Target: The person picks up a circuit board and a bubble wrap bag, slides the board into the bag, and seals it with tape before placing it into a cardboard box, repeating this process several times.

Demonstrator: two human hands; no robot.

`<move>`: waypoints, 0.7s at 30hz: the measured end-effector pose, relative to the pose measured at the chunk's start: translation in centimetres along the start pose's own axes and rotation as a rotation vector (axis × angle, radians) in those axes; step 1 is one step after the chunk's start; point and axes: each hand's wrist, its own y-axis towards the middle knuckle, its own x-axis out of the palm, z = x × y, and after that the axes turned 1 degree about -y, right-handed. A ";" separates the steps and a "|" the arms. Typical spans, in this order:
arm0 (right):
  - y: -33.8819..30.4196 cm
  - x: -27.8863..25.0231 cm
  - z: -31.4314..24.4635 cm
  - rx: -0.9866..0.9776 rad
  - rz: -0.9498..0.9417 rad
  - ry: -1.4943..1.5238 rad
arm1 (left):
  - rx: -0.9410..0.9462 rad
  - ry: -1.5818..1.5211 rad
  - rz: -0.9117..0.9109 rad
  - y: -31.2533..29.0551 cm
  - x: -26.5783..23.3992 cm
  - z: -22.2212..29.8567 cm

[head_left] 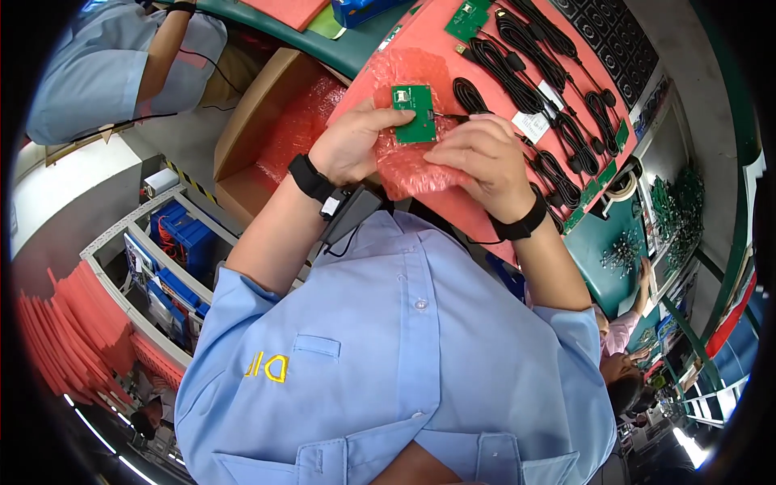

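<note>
Worker at assembly bench: left hand [349, 145] pinches small green circuit board [415, 114] by left edge, fingers closed on it. Right hand [483, 158] curls closed at board's right edge, seemingly gripping black cable plug [449, 118] (contact hidden behind fingers). Board held above pink bubble wrap sheet [408, 166], near coiled black cables [517, 77] on pink mat [420, 32]. Judgement: keep board steady by edges, line plug square, press gently. Open cardboard box [271, 129] sits at left.

Coiled black cables [517, 77] beside an open cardboard box [259, 121].
</note>
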 end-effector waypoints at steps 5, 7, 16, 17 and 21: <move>0.8 1.7 0.8 0.813 -0.038 0.624 | 0.221 0.073 -0.049 -1.1 2.5 -1.0; 1.4 2.0 0.8 0.998 0.037 0.609 | 0.248 -0.060 -0.054 -1.5 3.5 -1.0; 1.4 1.6 4.3 0.599 -0.046 1.110 | 0.316 0.255 0.058 -1.6 3.3 -1.6; 1.2 1.7 4.7 0.551 -0.073 1.067 | 0.293 0.203 0.011 -1.5 2.7 -1.5; 1.0 2.1 5.0 0.468 -0.130 0.919 | 0.189 0.049 -0.024 -1.2 3.5 -0.5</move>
